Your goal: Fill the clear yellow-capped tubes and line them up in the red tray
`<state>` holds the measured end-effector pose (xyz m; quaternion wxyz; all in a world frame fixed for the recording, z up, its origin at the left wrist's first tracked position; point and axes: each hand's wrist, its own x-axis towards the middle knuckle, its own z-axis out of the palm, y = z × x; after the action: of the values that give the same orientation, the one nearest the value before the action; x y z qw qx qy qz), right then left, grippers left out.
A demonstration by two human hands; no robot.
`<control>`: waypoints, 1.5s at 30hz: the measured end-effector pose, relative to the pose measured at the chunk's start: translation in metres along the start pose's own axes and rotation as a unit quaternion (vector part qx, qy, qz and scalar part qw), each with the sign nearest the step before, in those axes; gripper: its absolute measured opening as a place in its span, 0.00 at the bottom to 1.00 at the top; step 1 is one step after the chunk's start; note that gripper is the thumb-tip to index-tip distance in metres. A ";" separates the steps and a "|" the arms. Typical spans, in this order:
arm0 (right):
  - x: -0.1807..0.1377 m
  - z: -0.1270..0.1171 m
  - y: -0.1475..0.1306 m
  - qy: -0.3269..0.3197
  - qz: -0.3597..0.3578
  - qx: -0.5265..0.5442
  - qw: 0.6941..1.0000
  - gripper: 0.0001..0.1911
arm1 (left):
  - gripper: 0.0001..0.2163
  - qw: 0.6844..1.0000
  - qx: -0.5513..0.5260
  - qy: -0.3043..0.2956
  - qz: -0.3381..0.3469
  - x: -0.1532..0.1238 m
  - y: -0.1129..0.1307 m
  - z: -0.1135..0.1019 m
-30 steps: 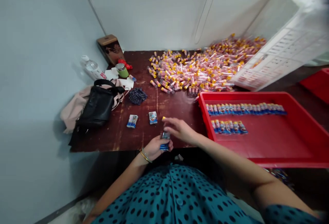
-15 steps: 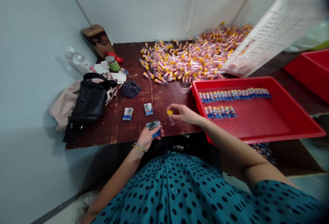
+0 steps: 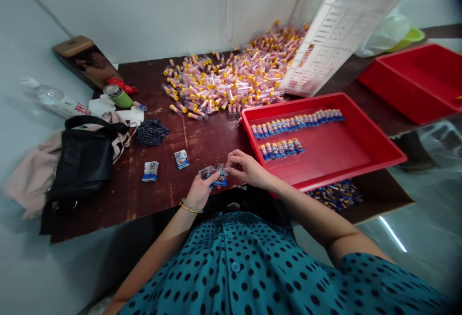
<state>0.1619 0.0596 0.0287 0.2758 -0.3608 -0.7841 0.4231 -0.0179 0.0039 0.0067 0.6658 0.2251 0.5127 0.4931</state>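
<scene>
My left hand (image 3: 199, 191) grips a small stack of blue printed wrappers (image 3: 221, 179) above the table's front edge, thumb on top. My right hand (image 3: 249, 169) is curled, thumb and fingertips pinched at the right edge of those wrappers. What it pinches is too small and hidden to make out. Two more stacks of blue wrappers lie on the table to the left: a nearer-to-hand stack (image 3: 181, 159) and a farther one (image 3: 150, 171). A wide pile of clear tubes with yellow caps (image 3: 231, 81) covers the back of the table.
At right, a red tray (image 3: 346, 156) holds two rows of wrapped tubes (image 3: 281, 149). A white basket (image 3: 325, 31) stands tilted behind it, near another red bin (image 3: 407, 84). Below sits a cardboard box (image 3: 382, 197) of small wrapped pieces. A black bag (image 3: 88, 153), dark cloth (image 3: 151, 132) and bottle (image 3: 57, 100) are left.
My right hand has moved left to meet the wrappers in my left hand. The yellow-capped tube it held is no longer plainly visible. The view has swung right.
</scene>
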 end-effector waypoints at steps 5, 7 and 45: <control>-0.002 -0.009 0.004 0.003 -0.007 -0.022 1.000 0.06 | 0.18 0.997 0.033 -0.046 -0.051 0.005 0.001 0.008; -0.004 -0.011 0.006 -0.017 -0.016 -0.053 0.998 0.05 | 0.17 0.991 0.049 -0.080 -0.090 0.006 0.000 0.011; -0.001 -0.059 0.019 0.056 0.086 0.320 0.942 0.16 | 0.13 0.974 0.144 -0.160 -0.077 0.028 0.011 0.022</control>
<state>0.2128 0.0937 0.0410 0.3827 -0.3430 -0.5566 0.6528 -0.0033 0.0376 0.0109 0.7357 0.3540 0.4810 0.3194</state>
